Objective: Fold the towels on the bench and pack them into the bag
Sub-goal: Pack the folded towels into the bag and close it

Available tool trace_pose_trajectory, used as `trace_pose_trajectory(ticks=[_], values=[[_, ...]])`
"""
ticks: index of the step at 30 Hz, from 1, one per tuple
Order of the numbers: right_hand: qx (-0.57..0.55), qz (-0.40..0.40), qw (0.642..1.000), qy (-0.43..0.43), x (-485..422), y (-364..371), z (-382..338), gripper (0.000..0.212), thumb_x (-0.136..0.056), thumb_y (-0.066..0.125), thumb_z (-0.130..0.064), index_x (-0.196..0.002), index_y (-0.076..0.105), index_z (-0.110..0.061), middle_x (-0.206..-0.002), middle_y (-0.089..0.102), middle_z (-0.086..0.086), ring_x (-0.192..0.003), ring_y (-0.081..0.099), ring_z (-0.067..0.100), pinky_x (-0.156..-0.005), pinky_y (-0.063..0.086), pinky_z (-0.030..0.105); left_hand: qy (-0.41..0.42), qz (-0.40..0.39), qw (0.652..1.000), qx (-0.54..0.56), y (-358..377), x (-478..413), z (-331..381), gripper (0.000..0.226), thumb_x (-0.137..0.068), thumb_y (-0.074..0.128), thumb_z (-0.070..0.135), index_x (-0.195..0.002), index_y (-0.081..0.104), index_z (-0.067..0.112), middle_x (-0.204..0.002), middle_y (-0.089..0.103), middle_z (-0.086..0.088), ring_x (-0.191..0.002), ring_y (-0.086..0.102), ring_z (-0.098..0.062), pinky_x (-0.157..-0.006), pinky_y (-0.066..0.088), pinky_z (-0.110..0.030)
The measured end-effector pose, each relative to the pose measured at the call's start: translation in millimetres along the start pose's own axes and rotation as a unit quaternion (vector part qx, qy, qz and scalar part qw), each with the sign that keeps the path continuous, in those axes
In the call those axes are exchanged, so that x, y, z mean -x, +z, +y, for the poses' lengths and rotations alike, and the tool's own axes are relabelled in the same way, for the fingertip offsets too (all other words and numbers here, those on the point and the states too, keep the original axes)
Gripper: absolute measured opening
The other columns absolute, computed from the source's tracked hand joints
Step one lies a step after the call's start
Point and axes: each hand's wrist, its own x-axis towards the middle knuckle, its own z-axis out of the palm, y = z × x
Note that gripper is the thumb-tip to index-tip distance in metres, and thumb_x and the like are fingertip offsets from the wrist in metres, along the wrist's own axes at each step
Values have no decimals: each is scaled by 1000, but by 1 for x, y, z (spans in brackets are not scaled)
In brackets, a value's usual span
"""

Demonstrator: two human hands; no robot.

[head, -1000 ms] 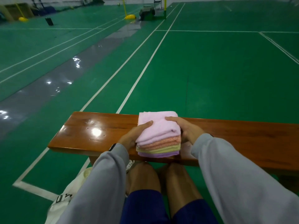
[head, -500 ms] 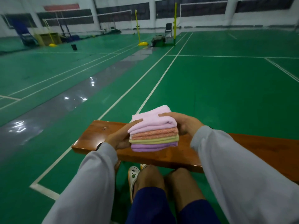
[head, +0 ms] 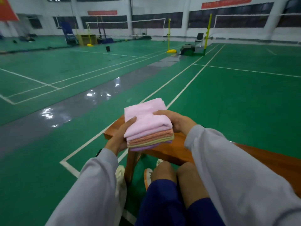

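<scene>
Towel stack (head: 146,126) gripped by left hand (head: 118,139), right hand (head: 176,122), bag (head: 121,175) mostly hidden

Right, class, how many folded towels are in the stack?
4, in one stack held between the left hand and right hand: pink towel on top, orange towel next, yellow-green towel below, purple towel lowest. More may be hidden.

Red wall banners (head: 226,3) carry lettering too blurred to read.

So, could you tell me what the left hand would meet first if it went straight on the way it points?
The stack of folded towels, whose left side the left hand grips; beyond it, probably the right hand holding the opposite side.
</scene>
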Motion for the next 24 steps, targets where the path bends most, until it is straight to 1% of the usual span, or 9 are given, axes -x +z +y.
trace_pose_trajectory(ticks=[2,4,6,8,11,14,17,20,24], values=[[32,-33,999,8,-19,30,-4,62,-83,80,-34,-133,61,-3,-121,70,22,-100,72,34,-76,59,39,17,36,999,4,-25,15,7,61,-96,63,44,-140,57,2,-113,72,-25,-91,73,-34,-74,59,-37],[66,-61,996,10,-38,62,-6,68,-82,81,-38,-136,58,-3,-124,69,22,-107,69,35,-84,57,40,23,73,997,11,-55,29,14,62,-97,61,45,-139,57,0,-110,72,-25,-88,73,-34,-74,60,-37],[88,-89,992,7,-54,94,-3,62,-84,79,-38,-133,60,-4,-126,69,20,-107,68,33,-85,57,40,27,93,995,28,-85,45,16,63,-97,58,52,-133,63,1,-117,70,-26,-94,72,-36,-82,60,-41],[83,-114,990,-2,-67,126,5,48,-87,76,-35,-125,64,-7,-123,70,18,-100,69,30,-81,58,37,39,110,991,66,-116,63,15,65,-97,51,61,-129,65,6,-125,68,-25,-103,71,-37,-91,58,-46],[62,-153,986,9,-84,168,19,50,-83,80,-32,-126,66,-9,-120,71,17,-99,70,30,-84,58,39,38,141,984,103,-157,88,6,74,-93,48,70,-135,61,11,-133,64,-21,-115,67,-37,-97,55,-49],[50,-191,980,31,-96,200,37,37,-87,76,-27,-119,68,-9,-109,74,14,-96,70,29,-90,57,39,2,169,978,123,-188,107,-11,84,-86,54,74,-139,58,10,-136,63,-22,-124,62,-39,-100,53,-50],[72,-217,972,51,-112,222,57,51,-83,79,-27,-126,65,-4,-117,73,15,-102,70,30,-95,55,40,-41,159,976,145,-212,124,-29,92,-79,64,74,-141,55,7,-139,60,-24,-126,59,-41,-104,49,-51],[89,-239,963,86,-125,234,76,40,-86,75,-26,-119,67,-4,-114,73,17,-99,71,30,-95,55,40,-78,123,975,165,-229,140,-49,104,-60,90,60,-140,57,3,-143,56,-25,-124,61,-41,-99,53,-52],[85,-263,954,115,-135,249,98,33,-89,70,-24,-116,66,-4,-109,72,17,-94,70,31,-97,54,40,-82,109,972,191,-249,151,-71,103,-60,94,52,-142,56,2,-147,53,-23,-130,57,-38,-108,47,-51]])
